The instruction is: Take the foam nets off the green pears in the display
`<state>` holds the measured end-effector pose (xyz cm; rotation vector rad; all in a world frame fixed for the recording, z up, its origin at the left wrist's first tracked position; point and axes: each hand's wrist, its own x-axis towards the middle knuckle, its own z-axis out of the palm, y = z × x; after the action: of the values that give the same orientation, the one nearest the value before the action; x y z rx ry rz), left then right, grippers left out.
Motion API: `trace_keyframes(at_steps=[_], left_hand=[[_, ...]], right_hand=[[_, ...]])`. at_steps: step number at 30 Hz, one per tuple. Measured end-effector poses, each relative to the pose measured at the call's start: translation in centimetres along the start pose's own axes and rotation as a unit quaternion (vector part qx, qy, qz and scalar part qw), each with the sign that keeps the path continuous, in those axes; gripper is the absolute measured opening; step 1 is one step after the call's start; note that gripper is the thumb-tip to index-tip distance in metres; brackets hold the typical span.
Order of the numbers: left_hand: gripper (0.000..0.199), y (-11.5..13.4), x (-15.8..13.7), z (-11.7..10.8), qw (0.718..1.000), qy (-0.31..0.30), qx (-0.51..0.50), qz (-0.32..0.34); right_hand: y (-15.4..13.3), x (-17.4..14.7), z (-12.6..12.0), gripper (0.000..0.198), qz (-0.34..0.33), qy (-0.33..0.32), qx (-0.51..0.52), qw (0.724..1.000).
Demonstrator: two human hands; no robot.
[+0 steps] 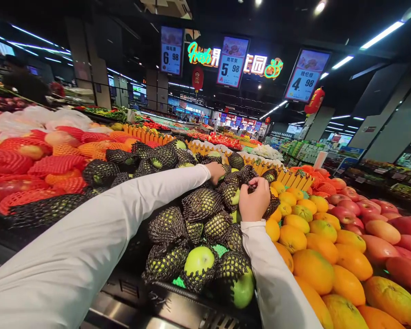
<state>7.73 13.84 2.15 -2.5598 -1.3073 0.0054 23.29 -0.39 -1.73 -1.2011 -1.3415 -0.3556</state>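
Observation:
Green apples in black foam nets are heaped in a dark crate in front of me. My left hand reaches to the far part of the heap, bent down against the netted apples there; its fingertips are hidden. Closer and to the right, my right hand is closed, with its fingers curled and pinching dark netting at the heap's right edge. Whether an apple sits inside that netting is hidden by the hand. Both arms wear white sleeves.
Oranges lie right of the apples, with red apples beyond. Fruit in red and orange foam nets fills the left. A low yellow picket fence runs behind. Price signs hang overhead. A blurred person stands far left.

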Motion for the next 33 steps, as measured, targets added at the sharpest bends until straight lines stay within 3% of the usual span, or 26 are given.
trace_keyframes(at_steps=[3,7,15,20,27,33], left_hand=[[0.073,0.3,0.8,1.1,1.000,-0.002,0.010,0.006],[0.073,0.5,1.9,2.2,1.000,-0.006,0.023,-0.015],[0.094,0.7,3.5,3.5,0.996,-0.054,0.053,-0.048],[0.089,0.7,3.5,3.1,0.996,-0.057,0.058,-0.038],[0.093,-0.4,1.3,0.8,0.996,0.007,0.088,0.005],[0.091,-2.9,-2.4,-1.7,0.993,0.110,0.027,-0.044]], right_hand=[[0.1,-0.5,0.5,0.010,0.002,-0.087,-0.042,0.995],[0.2,-0.8,0.7,0.007,0.001,-0.159,-0.096,0.983],[0.1,-0.8,0.5,0.032,-0.010,-0.181,-0.118,0.976],[0.0,-0.9,0.4,0.049,-0.012,-0.194,-0.121,0.973],[-0.2,-1.0,0.5,0.065,-0.011,-0.207,-0.154,0.966],[0.4,-1.0,0.8,0.052,-0.036,-0.207,-0.154,0.966]])
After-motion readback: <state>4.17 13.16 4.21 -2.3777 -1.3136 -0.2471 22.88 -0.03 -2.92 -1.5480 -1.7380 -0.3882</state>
